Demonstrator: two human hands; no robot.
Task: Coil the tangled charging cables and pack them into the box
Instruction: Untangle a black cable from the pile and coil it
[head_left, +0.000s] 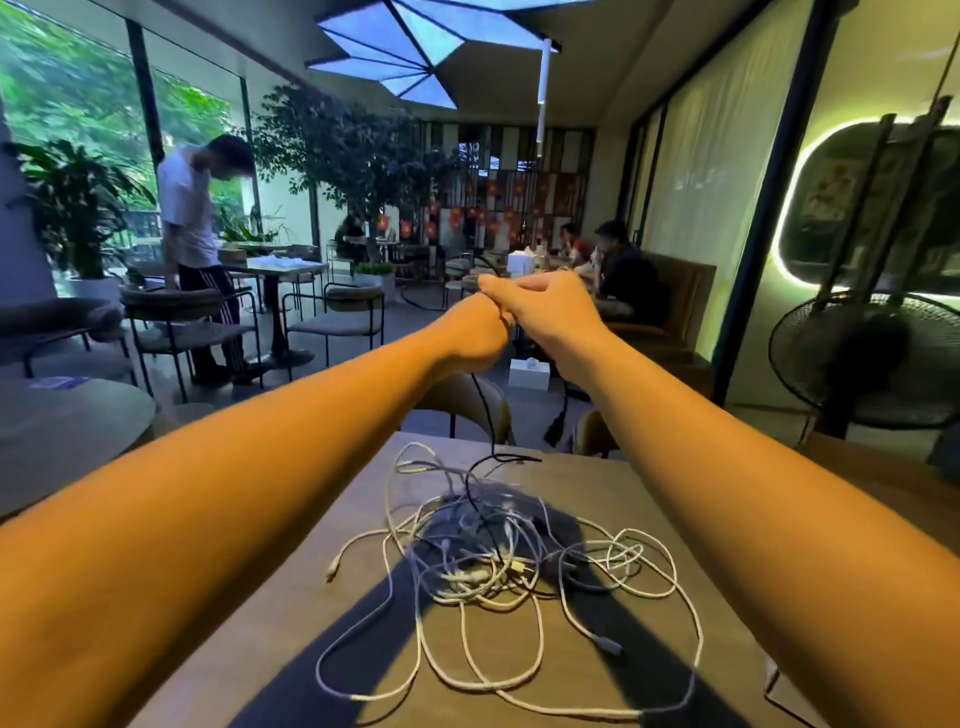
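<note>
Forearms: both reach out from the camera, one on each side of the tangle (498, 566), and meet well above it.
Tangle: a loose heap of pale cables with some dark ones mixed in, lying on the surface (649, 499), middle of view.
Black cable (480, 415): runs up from the far edge of the tangle into the left hand (475, 332); its free end lies just beyond the tangle.
Left hand: closed in a fist on the black cable, raised high above the tangle.
Right hand (545, 306): touching the left, fingers (506, 285) curled over the fist; I cannot tell whether they pinch the cable or only rest there.
Step in hand: likely lifting the black cable clear of the tangle before coiling it.
Doing it well: draw slowly and straight up from the tangle; if pale loops rise with it, stop and free them instead of pulling a knot tight. Feed the length hand to hand into even loops.
Box: none on the surface near the tangle; a white box (529, 373) lies beyond the tangle's far side, and whether it is the one meant is unclear.
Hidden: the cable inside the fist, most plugs in the heap, and the tangle's middle, darkened by arm shadows.
Cut off: the near edge of the surface.
</note>
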